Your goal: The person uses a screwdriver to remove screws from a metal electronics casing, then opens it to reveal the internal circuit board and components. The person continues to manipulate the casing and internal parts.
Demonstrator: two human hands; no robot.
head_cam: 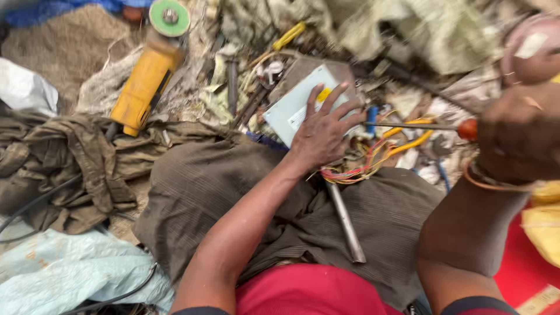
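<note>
Cluttered ground, left hand (322,133) pressing grey metal box (294,108), right hand (516,137) gripping screwdriver (420,126)

Bare forearms, dark short sleeve edges at both arms, red shirt (303,291), brown ribbed trousers (204,192), thin bangle (496,182) on the right wrist

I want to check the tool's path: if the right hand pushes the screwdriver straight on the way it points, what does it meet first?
The right hand aims the red-handled screwdriver leftward. Its tip seems to reach the small blue part by the left hand's fingers on the grey metal box; depth is unclear.
</note>
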